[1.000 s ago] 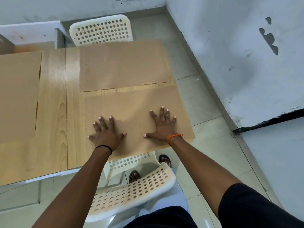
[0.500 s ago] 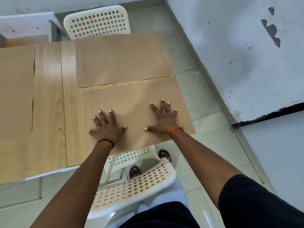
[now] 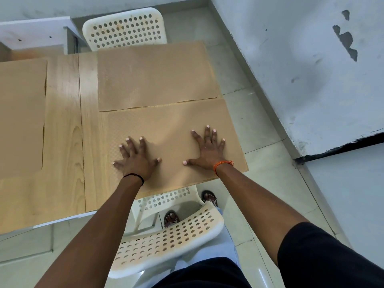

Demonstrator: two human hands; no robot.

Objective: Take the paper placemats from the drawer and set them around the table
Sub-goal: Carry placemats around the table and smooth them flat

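Observation:
Three brown paper placemats lie on the light wooden table [image 3: 62, 183]. The near placemat [image 3: 172, 125] sits at the table's right end, in front of me. My left hand [image 3: 136, 157] and my right hand [image 3: 207, 149] press flat on it with fingers spread. A second placemat [image 3: 155, 75] lies just beyond it, near the far edge. A third placemat [image 3: 20, 115] covers the left part of the table and is cut off by the frame edge.
A white perforated plastic chair [image 3: 166, 242] stands between me and the table. Another white chair [image 3: 124, 28] stands at the far side. A white wall [image 3: 301, 69] runs close along the right, with tiled floor [image 3: 259, 183] between it and the table.
Both hands stay flat on the near placemat. Only the camera view shifts slightly.

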